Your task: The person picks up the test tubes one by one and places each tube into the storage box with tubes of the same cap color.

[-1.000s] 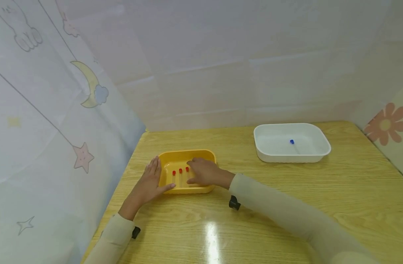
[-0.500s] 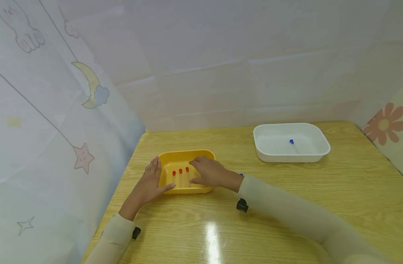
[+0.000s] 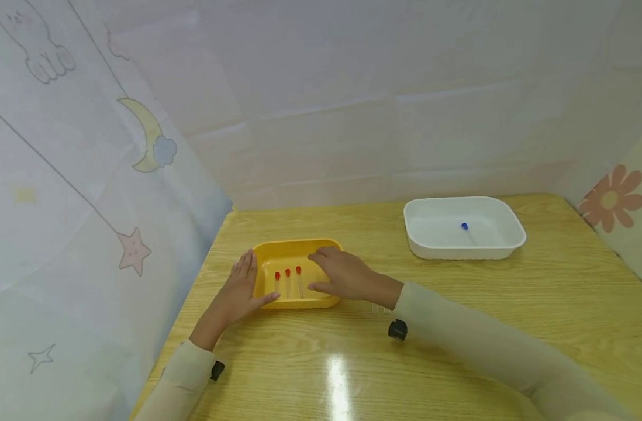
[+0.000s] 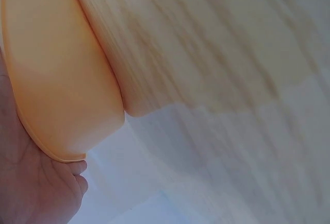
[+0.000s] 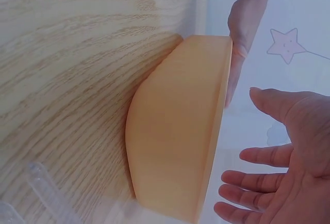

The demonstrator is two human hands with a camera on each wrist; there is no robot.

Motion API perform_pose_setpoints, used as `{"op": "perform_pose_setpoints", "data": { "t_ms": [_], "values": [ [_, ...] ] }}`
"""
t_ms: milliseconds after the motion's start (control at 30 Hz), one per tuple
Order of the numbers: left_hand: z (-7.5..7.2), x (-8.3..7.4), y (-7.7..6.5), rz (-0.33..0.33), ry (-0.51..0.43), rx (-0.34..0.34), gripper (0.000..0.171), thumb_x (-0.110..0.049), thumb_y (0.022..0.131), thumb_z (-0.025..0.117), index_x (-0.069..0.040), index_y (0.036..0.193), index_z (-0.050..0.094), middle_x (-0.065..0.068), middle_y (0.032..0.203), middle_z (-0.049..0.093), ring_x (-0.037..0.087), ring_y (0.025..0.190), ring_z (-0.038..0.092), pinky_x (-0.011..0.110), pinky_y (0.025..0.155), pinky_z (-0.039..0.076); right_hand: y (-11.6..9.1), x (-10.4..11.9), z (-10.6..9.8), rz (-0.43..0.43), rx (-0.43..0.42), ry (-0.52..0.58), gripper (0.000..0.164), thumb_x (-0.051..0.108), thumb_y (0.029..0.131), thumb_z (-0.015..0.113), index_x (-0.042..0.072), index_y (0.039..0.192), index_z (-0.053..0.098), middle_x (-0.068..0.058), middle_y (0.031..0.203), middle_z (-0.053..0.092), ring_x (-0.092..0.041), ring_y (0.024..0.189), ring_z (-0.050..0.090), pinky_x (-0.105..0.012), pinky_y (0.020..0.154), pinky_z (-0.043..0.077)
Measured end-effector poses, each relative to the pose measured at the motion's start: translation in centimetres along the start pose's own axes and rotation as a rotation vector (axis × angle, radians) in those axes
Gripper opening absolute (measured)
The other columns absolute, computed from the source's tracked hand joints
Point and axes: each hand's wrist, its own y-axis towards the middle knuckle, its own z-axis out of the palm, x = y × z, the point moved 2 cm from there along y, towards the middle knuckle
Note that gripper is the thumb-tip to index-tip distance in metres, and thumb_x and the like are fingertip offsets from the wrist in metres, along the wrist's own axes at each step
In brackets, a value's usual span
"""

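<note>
In the yellow tray (image 3: 297,303) lie three clear tubes with red caps (image 3: 287,273), side by side and pointing toward the person. My left hand (image 3: 241,290) rests on the tray's left end, its fingers straight along the rim and the thumb over the front corner. Over the tray's right side hovers my right hand (image 3: 344,275), fingers spread, with nothing in its grasp; the right wrist view shows these fingers (image 5: 252,180) apart from the tray wall. Beneath my right wrist, ends of clear tubes (image 3: 375,308) show on the table, the rest hidden.
At the back right stands a white tray (image 3: 465,253) with one blue-capped tube (image 3: 465,226) inside. The wooden table (image 3: 279,362) meets a printed cloth (image 3: 321,146) at its back and left. Black wrist cameras (image 3: 397,330) hang under both sleeves.
My right hand has drawn back to the right, away from the rightmost red-capped tube, which now shows fully. Tubes on the table have come into sight under that wrist. My left hand stays put.
</note>
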Motion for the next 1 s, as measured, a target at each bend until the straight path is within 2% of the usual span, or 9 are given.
{"op": "perform_pose_setpoints", "data": {
  "t_ms": [200,1000],
  "values": [
    [0.0,0.1,0.1,0.007,0.006,-0.004,0.116,-0.072,0.093,0.053,0.007,0.159,0.001,0.02,0.168,-0.009,0.04,0.155,-0.001,0.058,0.122,0.006,-0.6,-0.5,-0.2,-0.009,-0.032,0.038,0.07,0.048,0.095,0.069,0.003,0.146,0.052,-0.018,0.144,0.054,-0.033,0.131,0.054,-0.046,0.102,0.05],
    [-0.3,-0.1,-0.3,-0.004,-0.001,0.007,0.115,-0.071,0.093,0.055,0.007,0.159,0.002,0.019,0.168,-0.009,0.039,0.155,-0.001,0.056,0.123,0.006,-4.4,-2.9,-1.9,0.006,-0.092,-0.015,0.074,0.054,0.094,0.068,0.002,0.145,0.053,-0.019,0.142,0.055,-0.035,0.129,0.054,-0.05,0.103,0.049]
  ]
}}
